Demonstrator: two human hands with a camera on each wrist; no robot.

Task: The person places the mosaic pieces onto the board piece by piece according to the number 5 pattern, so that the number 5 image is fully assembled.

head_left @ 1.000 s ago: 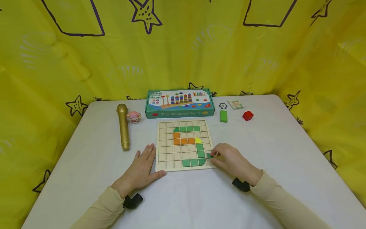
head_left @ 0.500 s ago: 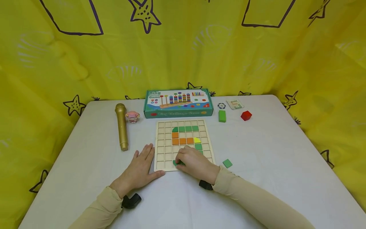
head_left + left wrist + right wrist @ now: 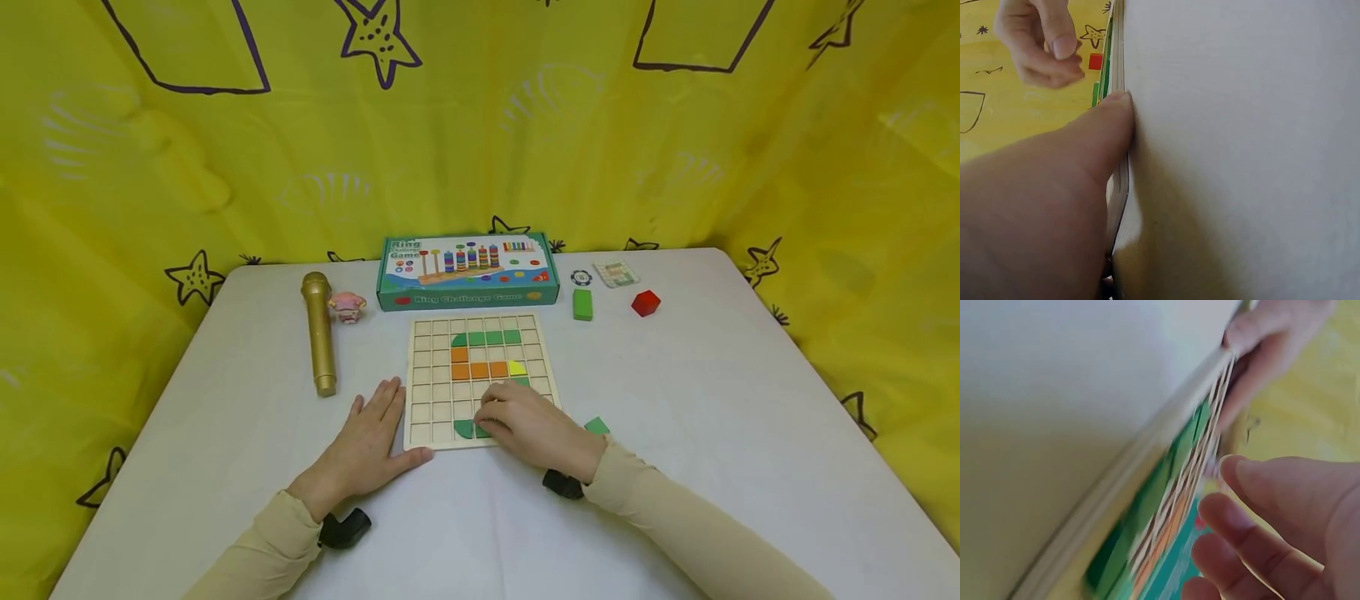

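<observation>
A wooden grid board bears an S-shaped line of green, orange and yellow tiles. Flat beside it, my left hand keeps its fingers along the left edge and its thumb at the near corner. My right hand is over the lower right of the board, fingers loosely bent; in the right wrist view nothing is between its thumb and fingers. A green rounded tile lies in the bottom row, just left of those fingertips. Part of the tile line is hidden under the hand. A loose green square tile lies right of the board.
Behind the board stands a green game box. A gold microphone and a pink figurine are at the left. On the right lie a green block, a red block, a round chip and a patterned card.
My right hand has moved from the board's right edge to its bottom row, then slightly back right. The green rounded tile it held now lies in that row. My left hand stays put.
</observation>
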